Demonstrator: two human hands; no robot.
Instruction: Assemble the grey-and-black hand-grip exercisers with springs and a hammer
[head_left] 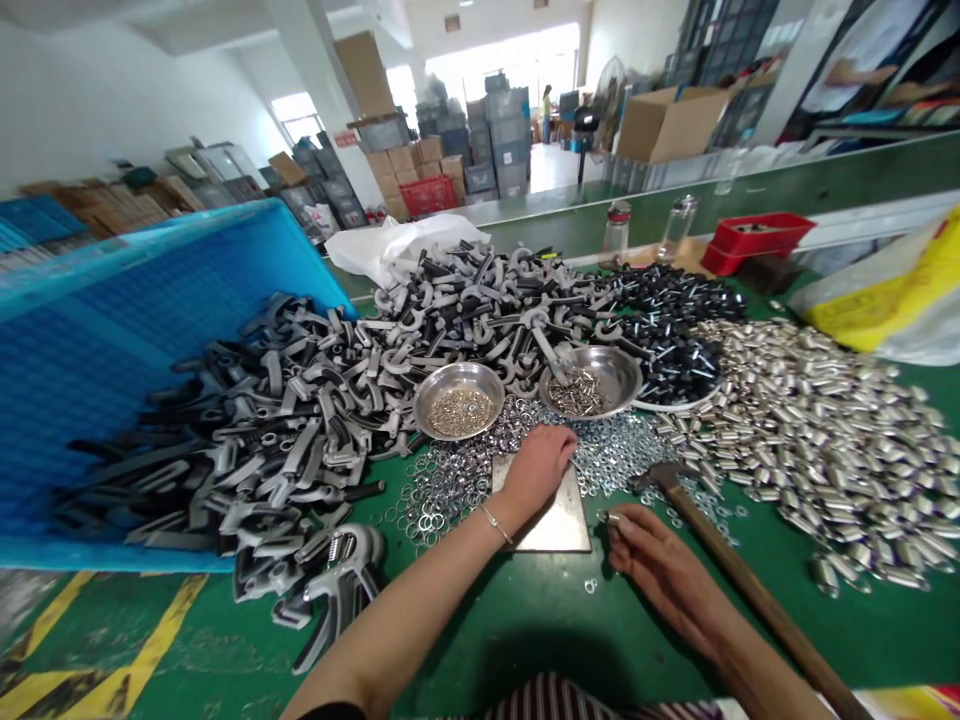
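Note:
My left hand (541, 468) reaches forward over a small metal plate (559, 525), fingers curled down into a heap of shiny metal rings (450, 480); what they pinch is hidden. My right hand (651, 553) rests on the green table (525, 620) just right of the plate, its fingertips pinched on a small metal ring. A hammer (720, 555) with a wooden handle lies beside the right hand, untouched. Two steel bowls sit beyond the rings: one (459, 398) holds small washers, the other (590, 380) small springs.
A big heap of grey and black plastic grip parts (315, 400) spills from a tipped blue crate (112, 350) on the left. Silver metal cylinders (825, 430) cover the right. Black parts (675, 320), a red tray (757, 238), a yellow bag (892, 290) and bottles stand behind.

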